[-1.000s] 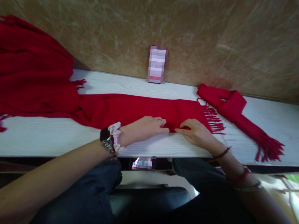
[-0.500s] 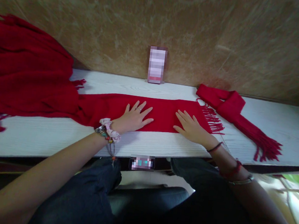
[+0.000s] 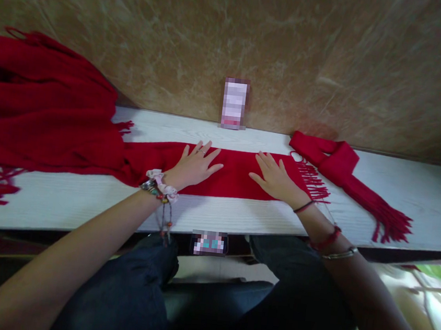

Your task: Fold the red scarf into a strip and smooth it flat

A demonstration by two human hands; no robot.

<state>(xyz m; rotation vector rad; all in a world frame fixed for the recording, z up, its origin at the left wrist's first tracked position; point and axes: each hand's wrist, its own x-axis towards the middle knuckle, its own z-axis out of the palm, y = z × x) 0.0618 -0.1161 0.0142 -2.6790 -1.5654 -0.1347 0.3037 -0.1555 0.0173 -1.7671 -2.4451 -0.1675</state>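
A red fringed scarf [image 3: 231, 174] lies flat along the white table, its fringe pointing right. My left hand [image 3: 194, 166] rests on its middle part, palm down with the fingers spread. To the right, near the fringed end, my right hand [image 3: 276, 177] also lies palm down on the cloth, fingers stretched out. Neither hand grips anything. At its left end the flat scarf meets a large heap of red cloth [image 3: 49, 107]; where one ends and the other begins is hard to tell.
Another red scarf [image 3: 346, 168], folded over itself, lies right of the fringe. A blurred-out upright phone-like object [image 3: 235, 103] leans on the brown marbled wall [image 3: 170, 39]. A second blurred-out device [image 3: 209, 243] sits at the front edge of the white table [image 3: 238, 217].
Both hands have slid slightly away from me over the scarf, the right one also a little leftward. The whole view has shifted a bit. The scarf lies much as before.
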